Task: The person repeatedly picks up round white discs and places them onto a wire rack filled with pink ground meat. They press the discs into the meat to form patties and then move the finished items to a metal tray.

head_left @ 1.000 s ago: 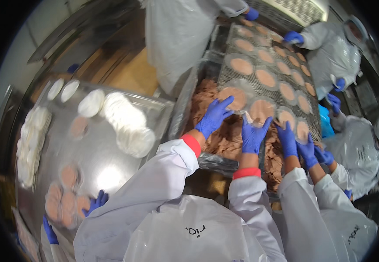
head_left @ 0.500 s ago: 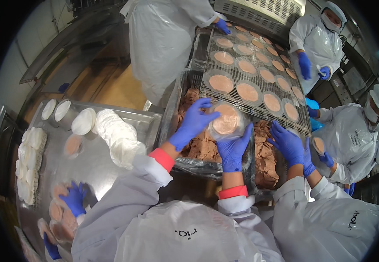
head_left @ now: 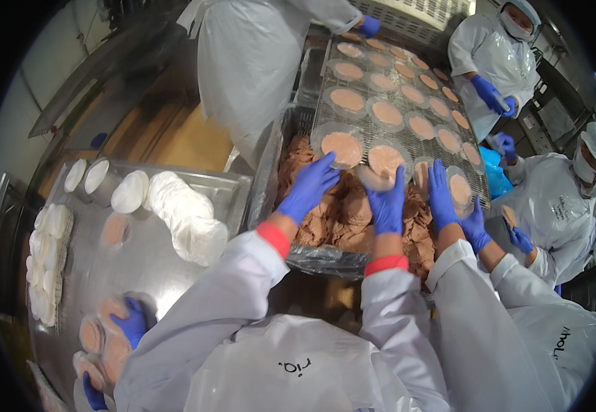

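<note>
At the near end of a wire mesh belt (head_left: 394, 106), both my blue-gloved hands are reaching forward. My left hand (head_left: 309, 185) has its fingers stretched out, their tips at the near edge of a round pink meat patty (head_left: 341, 146) on a clear round sheet. My right hand (head_left: 387, 204) grips a patty on its sheet (head_left: 375, 179) from below, thumb up on the right side. Just beyond it, another patty (head_left: 385, 159) lies at the belt's end. Below my hands is a lined crate (head_left: 318, 259) of ground meat (head_left: 311, 220); the underside of my grip is hidden.
A co-worker's gloved hands (head_left: 457, 218) work close at my right. More people stand along the belt. At left, a steel table (head_left: 150, 275) bears white round sheets (head_left: 184, 213), stacked patties (head_left: 109, 343), and another person's gloved hands (head_left: 131, 323).
My right hand has moved slightly right with its patty, now at the belt's end. My left hand has left that patty and reached to another. Belt patties have shifted nearer.
</note>
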Motion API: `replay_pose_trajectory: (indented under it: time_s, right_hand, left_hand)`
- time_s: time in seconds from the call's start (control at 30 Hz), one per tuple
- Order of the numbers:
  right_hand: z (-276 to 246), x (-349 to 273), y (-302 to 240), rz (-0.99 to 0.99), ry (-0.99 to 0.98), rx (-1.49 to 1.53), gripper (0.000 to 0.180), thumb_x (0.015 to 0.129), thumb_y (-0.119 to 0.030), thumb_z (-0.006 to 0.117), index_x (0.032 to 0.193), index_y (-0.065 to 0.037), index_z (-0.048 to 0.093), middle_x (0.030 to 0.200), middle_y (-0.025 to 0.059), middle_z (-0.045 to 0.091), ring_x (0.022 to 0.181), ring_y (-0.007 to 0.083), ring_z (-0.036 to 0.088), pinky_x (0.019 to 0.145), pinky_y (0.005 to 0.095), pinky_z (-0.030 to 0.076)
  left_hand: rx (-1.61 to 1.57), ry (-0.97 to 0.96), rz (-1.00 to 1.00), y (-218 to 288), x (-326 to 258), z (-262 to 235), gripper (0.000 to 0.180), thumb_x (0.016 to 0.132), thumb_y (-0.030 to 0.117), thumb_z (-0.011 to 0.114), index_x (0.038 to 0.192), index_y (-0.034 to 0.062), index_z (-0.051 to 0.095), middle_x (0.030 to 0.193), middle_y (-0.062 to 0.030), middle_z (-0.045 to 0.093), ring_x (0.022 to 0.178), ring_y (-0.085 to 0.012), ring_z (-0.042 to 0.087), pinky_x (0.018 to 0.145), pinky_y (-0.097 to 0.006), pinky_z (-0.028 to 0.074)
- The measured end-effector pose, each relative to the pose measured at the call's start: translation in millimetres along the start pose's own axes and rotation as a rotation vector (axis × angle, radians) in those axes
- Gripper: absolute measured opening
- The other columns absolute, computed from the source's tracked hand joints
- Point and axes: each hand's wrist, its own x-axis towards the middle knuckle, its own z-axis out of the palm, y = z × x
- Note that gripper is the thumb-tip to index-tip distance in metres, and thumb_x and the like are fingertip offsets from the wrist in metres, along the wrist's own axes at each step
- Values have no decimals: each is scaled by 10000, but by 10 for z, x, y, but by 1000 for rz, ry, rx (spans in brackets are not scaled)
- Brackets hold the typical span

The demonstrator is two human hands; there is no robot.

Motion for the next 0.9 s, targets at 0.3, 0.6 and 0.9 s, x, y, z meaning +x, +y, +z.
replay_pose_trajectory:
  time_s: [0.3, 0.6, 0.9]
  right_hand:
    - [40, -733, 591, 75, 64, -207, 586, 813, -366, 523, 1246, -29, 317, 1218, 161, 404, 1102, 328, 420, 908, 517, 358]
    - [98, -969, 1302, 285, 192, -421, 520, 762, -101, 604, 1225, -102, 369, 1151, 92, 477, 1056, 261, 478, 871, 461, 424]
    - [864, -992, 1944, 217, -245, -875, 460, 778, -169, 595, 1170, 11, 433, 1104, 82, 500, 999, 164, 468, 873, 278, 371]
  left_hand:
    - [422, -3, 363, -110, -564, -177, 268, 782, 126, 600, 995, -27, 545, 866, -78, 605, 801, -166, 581, 699, -255, 474]
    - [1738, 427, 764, -37, -1798, -2504, 259, 791, 83, 496, 1042, 31, 538, 1005, -154, 563, 951, -292, 529, 840, -336, 405]
    - [-262, 121, 320, 483, -1759, -1422, 433, 896, 270, 368, 1251, 24, 333, 1223, -113, 419, 1088, -234, 458, 902, -349, 415]
